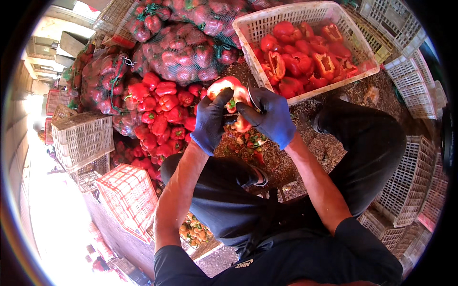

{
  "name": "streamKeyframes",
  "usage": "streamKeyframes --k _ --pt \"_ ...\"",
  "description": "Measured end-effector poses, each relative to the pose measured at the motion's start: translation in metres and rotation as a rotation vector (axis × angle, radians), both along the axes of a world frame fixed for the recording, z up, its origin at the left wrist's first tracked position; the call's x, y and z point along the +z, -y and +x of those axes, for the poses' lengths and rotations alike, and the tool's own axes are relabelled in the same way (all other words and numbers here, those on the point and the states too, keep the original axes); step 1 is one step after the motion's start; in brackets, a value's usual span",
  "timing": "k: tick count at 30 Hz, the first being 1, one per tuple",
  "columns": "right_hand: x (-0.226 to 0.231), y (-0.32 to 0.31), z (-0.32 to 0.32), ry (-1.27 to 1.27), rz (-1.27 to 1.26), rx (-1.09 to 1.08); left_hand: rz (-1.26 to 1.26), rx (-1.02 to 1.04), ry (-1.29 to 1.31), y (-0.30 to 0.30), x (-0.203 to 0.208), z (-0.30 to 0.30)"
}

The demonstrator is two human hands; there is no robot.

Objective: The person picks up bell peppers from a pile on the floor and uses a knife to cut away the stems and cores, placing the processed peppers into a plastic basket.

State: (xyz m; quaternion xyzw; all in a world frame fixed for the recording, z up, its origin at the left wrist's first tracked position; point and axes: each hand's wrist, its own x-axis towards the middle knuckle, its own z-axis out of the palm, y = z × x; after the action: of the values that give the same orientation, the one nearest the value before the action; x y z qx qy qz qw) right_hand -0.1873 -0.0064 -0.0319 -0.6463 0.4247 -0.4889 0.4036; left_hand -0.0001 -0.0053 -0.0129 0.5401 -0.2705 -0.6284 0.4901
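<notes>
Both my hands wear blue gloves with dark palms and fingers, and they meet in the middle of the head view. My left hand grips an opened red bell pepper, its pale inside and a bit of green showing. Close against the pepper's right side is my right hand, closed with the thumb toward the pepper. A thin grey blade, seemingly a small knife, shows at its fingers; the handle is hidden. Below the hands, pepper scraps lie on the ground between my feet.
Ahead to the right stands a white plastic crate of cut red peppers. A heap of whole red peppers lies left of my hands, with filled mesh sacks behind. Crates stand at left, and stacked crates at right.
</notes>
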Motion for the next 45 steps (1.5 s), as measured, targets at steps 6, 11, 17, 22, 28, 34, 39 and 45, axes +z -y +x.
streamKeyframes --k 6,11,17,22,28,34,39,45 --pt "0.001 0.007 -0.001 -0.027 -0.132 -0.026 -0.059 -0.175 0.006 -0.004 0.003 -0.001" --pt "-0.020 0.011 -0.010 0.223 0.235 -0.123 -0.071 -0.317 0.177 -0.008 0.000 -0.005" --pt "-0.022 0.010 -0.009 0.031 0.040 -0.235 -0.115 -0.361 0.191 0.001 -0.005 0.003" --pt "-0.014 0.010 -0.007 0.210 0.146 -0.252 -0.336 -0.353 0.339 0.000 -0.002 0.003" --pt "0.000 0.016 -0.025 0.274 0.274 -0.144 -0.248 -0.367 0.282 -0.007 0.002 0.008" --pt "0.007 0.005 -0.011 0.313 0.306 -0.218 -0.320 -0.164 0.218 0.003 -0.006 0.008" --pt "-0.005 0.018 -0.032 0.609 0.443 -0.295 -0.420 -0.026 -0.210 0.027 0.001 0.054" --pt "0.021 0.050 -0.094 0.183 0.041 -0.617 -0.399 -0.016 -0.403 0.009 0.011 0.044"
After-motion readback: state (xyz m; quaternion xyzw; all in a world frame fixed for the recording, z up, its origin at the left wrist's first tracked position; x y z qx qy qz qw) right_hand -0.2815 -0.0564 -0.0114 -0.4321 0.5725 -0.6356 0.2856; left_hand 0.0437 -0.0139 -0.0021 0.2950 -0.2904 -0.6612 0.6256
